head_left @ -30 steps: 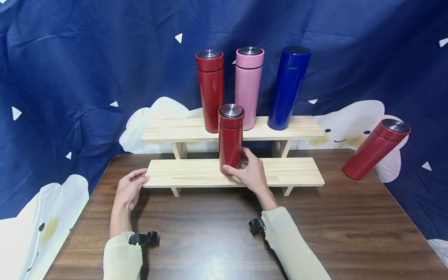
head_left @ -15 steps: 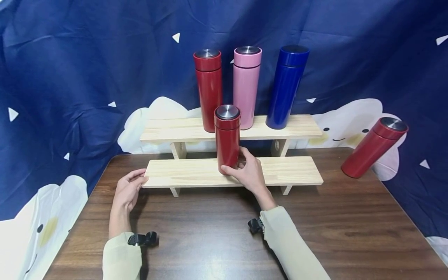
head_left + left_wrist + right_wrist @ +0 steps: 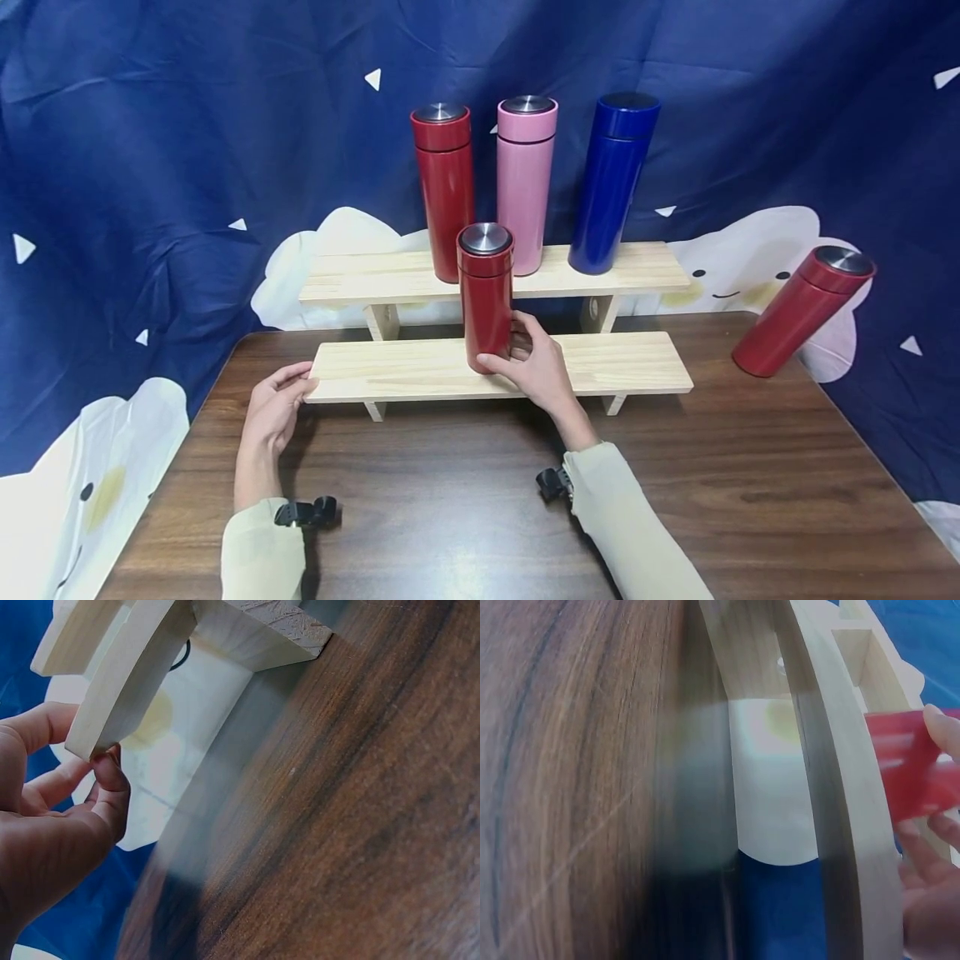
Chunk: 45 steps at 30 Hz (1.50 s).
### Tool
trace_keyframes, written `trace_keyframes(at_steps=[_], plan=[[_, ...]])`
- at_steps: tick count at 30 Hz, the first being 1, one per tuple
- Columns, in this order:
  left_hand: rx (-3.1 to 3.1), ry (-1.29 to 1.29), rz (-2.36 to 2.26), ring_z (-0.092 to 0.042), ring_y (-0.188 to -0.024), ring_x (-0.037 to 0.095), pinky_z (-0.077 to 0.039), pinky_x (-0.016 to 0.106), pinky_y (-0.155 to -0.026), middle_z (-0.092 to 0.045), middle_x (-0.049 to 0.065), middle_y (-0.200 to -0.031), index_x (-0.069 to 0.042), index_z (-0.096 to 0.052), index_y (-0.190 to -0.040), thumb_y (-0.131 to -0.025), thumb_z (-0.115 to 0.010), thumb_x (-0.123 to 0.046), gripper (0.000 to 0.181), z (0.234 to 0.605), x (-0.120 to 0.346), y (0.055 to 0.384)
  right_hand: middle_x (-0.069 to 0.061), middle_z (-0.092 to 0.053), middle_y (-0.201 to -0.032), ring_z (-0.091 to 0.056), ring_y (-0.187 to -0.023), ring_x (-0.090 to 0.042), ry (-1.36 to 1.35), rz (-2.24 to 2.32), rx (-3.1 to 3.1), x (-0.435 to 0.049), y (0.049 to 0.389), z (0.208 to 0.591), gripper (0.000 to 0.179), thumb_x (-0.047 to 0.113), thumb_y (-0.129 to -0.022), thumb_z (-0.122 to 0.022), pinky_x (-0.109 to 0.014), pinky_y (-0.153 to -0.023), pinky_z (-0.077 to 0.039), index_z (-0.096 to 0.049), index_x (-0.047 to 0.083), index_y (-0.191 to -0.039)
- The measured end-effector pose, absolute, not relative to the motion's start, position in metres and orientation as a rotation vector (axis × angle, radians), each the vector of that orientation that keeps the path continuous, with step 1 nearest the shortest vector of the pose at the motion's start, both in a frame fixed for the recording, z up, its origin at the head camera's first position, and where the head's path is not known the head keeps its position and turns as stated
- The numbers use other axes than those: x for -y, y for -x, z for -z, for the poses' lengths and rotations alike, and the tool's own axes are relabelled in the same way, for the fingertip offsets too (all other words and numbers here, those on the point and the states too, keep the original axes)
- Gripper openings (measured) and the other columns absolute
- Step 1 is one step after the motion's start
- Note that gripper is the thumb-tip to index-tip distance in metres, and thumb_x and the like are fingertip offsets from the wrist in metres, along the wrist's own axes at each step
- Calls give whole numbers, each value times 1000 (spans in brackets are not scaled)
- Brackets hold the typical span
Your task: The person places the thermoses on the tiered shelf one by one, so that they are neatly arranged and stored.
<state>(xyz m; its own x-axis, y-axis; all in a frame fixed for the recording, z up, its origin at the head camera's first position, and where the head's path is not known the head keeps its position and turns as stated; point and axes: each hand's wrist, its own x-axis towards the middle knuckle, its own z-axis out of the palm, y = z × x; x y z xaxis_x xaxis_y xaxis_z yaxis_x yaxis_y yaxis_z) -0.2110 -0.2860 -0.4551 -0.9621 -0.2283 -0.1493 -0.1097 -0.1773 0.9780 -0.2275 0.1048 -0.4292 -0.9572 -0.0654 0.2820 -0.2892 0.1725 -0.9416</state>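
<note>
My right hand holds a red thermos bottle low on its body, thumb at the front and fingers round the right side. The bottle stands upright on the lower board of a two-tier wooden shelf. In the right wrist view, the bottle's red base meets the pale board. At the shelf's left end, my left hand pinches the lower board's corner; the left wrist view has fingers above and below the board end. Behind, the upper board carries another red bottle, a pink bottle and a blue bottle.
One more red bottle stands on the brown wooden table, right of the shelf, and looks tilted in the head view. A dark blue cloth with white cloud shapes hangs behind and beside the table.
The held red bottle has shifted very slightly left on the lower board. My left hand keeps its grip on the board's corner. The head view has drifted a little.
</note>
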Motion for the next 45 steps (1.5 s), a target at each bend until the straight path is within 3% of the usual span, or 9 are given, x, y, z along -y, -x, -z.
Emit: trace_keyframes(at_steps=[6, 11, 14, 19, 26, 35, 45], plan=[[1973, -400, 2329, -60, -86, 7, -50, 15, -75, -64, -3, -97, 2, -62, -118, -90, -65, 10, 29, 458, 286, 209, -25, -63, -126, -62, -115, -35, -331, -1879, 2189, -142, 216, 406, 66, 5, -82, -84, -39, -94, -55, -52, -2, -140], [1963, -397, 2334, -58, -85, 8, -49, 15, -74, -62, -2, -96, 1, -64, -115, -91, -65, 9, 26, 456, 287, 209, -9, -72, -112, -64, -98, -14, -205, -1763, 1968, -198, 203, 340, 62, 0, -87, -76, -22, -82, -51, -50, 3, -143], [1955, -389, 2342, -58, -85, 8, -49, 15, -75, -62, -2, -95, 0, -65, -114, -91, -66, 9, 25, 455, 288, 209, -8, -74, -97, -67, -83, -16, -174, -1825, 1622, -225, 194, 297, 69, -8, -84, -74, -22, -77, -53, -48, 9, -146], [1952, -397, 2349, -59, -85, 8, -49, 15, -75, -63, -2, -95, -1, -66, -113, -91, -66, 9, 25, 453, 290, 208, -23, -71, -89, -67, -72, -29, -186, -1898, 1220, -245, 182, 262, 94, -15, -77, -76, -30, -64, -60, -37, 20, -155], [1965, -390, 2340, -59, -85, 8, -49, 15, -74, -63, -3, -96, 2, -63, -118, -91, -66, 8, 28, 453, 290, 210, -23, -71, -91, -67, -74, -29, -57, -1906, 1212, -265, 181, 276, 98, -12, -75, -81, -31, -64, -60, -38, 26, -154], [1983, -378, 2337, -60, -88, 8, -50, 15, -77, -63, -2, -98, 6, -58, -124, -91, -65, 9, 34, 454, 288, 212, -12, -71, -84, -69, -68, -19, 278, -1841, 1156, -322, 174, 310, 92, -10, -77, -79, -24, -62, -58, -40, 26, -152], [1948, -400, 2352, -59, -85, 8, -49, 15, -74, -64, -2, -95, 0, -65, -116, -90, -67, 9, 27, 455, 289, 211, -6, -69, -89, -67, -70, -13, 570, -1821, 1125, -367, 170, 354, 83, -6, -76, -82, -20, -54, -55, -43, 22, -144]])
